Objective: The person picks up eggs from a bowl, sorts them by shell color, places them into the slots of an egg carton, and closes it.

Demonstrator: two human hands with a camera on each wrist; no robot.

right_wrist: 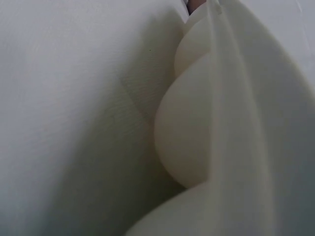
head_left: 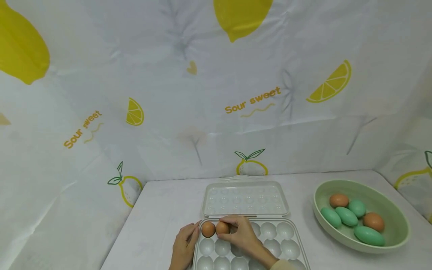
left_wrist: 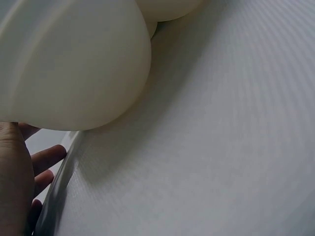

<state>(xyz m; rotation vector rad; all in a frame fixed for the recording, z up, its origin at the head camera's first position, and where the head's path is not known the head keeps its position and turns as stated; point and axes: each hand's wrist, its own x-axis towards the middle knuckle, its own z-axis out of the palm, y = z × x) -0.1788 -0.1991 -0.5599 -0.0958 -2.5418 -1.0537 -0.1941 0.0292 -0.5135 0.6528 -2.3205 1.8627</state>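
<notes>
A brown egg point(head_left: 222, 228) sits at the second cup of the egg tray's back row, pinched between the thumb and fingers of my right hand point(head_left: 244, 236). Beside it, another brown egg point(head_left: 208, 229) fills the back-left corner cup. The pale plastic egg tray point(head_left: 206, 246) has rounded cups, and its clear lid point(head_left: 245, 185) lies folded back behind it. My left hand point(head_left: 185, 242) rests against the tray's left side, fingers fairly straight at the rim. In the left wrist view, fingers point(left_wrist: 49, 158) show below the bulging cup undersides. The right wrist view shows mostly cup undersides point(right_wrist: 187, 123).
To the right stands a light green bowl point(head_left: 398, 232) holding brown eggs point(head_left: 373, 222) and several green eggs point(head_left: 369, 236). A white cloth point(head_left: 152, 210) covers the table. Behind it hangs a lemon-printed sheet point(head_left: 189, 142).
</notes>
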